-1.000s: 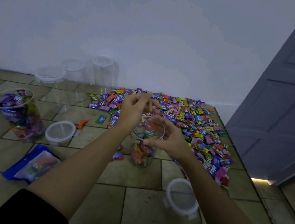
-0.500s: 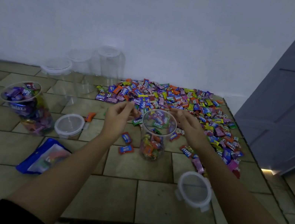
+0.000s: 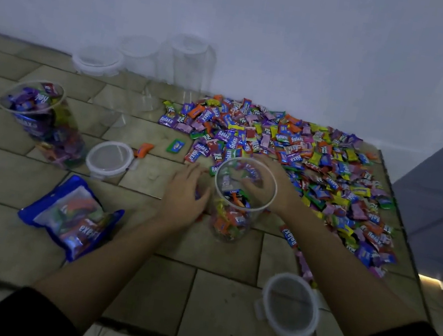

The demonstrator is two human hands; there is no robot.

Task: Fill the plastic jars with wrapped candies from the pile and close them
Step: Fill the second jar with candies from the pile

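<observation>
An open clear plastic jar (image 3: 237,208) stands on the tiled floor, partly filled with wrapped candies. My left hand (image 3: 183,193) lies palm down just left of it, fingers curled over a few loose candies on the floor. My right hand (image 3: 272,188) is behind the jar at the near edge of the big candy pile (image 3: 304,158). Its fingers, seen through the jar wall, curl round candies. A second open jar (image 3: 43,120), filled to the rim, stands at the left.
Two round lids lie on the floor, one (image 3: 109,159) beside the full jar and one (image 3: 291,305) at the near right. Empty clear jars (image 3: 184,65) stand by the back wall. A blue candy bag (image 3: 71,219) lies near left. A grey door (image 3: 441,210) is on the right.
Both hands have dropped from above the jar's mouth to the floor. The left now covers the loose candies beside the jar, and the right reaches into the pile's edge.
</observation>
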